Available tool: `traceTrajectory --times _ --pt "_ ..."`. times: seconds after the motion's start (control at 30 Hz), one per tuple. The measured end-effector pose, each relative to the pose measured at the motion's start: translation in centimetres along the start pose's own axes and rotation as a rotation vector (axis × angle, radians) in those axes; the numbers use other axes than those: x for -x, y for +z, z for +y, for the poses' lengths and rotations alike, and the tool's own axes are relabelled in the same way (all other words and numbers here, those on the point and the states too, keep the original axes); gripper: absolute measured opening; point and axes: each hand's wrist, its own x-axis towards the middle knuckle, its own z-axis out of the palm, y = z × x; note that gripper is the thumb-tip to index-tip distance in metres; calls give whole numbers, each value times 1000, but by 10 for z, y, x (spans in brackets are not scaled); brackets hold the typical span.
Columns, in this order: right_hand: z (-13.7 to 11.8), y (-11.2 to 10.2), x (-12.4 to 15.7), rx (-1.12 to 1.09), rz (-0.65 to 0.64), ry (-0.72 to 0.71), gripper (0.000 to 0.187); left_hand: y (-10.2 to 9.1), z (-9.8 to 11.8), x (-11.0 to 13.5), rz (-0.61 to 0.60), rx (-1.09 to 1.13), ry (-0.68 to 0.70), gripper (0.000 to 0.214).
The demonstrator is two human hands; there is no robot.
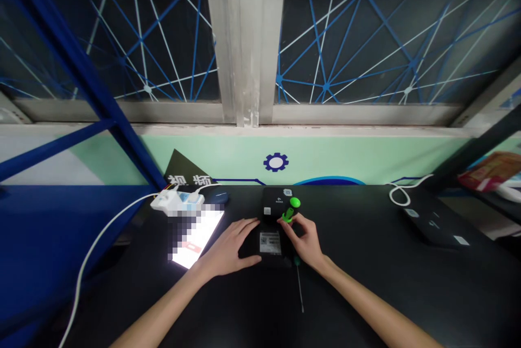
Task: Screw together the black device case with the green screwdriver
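Note:
A flat black device with a white printed label (269, 242) lies on the dark table in front of me. My left hand (234, 245) rests along its left side, fingers stretched out and thumb spread toward the label. At the device's far right corner, my right hand (304, 236) pinches a small bright green tool (288, 215); its exact kind is not clear. Just beyond stands a black box (277, 204) with white stickers, and a round green piece (295, 202) shows at its right edge. A thin screwdriver (300, 285) lies near my right wrist, its tip toward me.
A bright, partly pixelated screen (199, 239) lies left of my left hand. Behind it are a white power strip (177, 201) with cables and a dark mouse (220, 197). Another black device (435, 226) and a white cable (399, 194) lie at the right.

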Motion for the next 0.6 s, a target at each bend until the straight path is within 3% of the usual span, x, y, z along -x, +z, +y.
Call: traceTrajectory --times 0.6 --pt "8 2 0 -30 63 17 17 1 -2 -1 -17 0 -22 77"
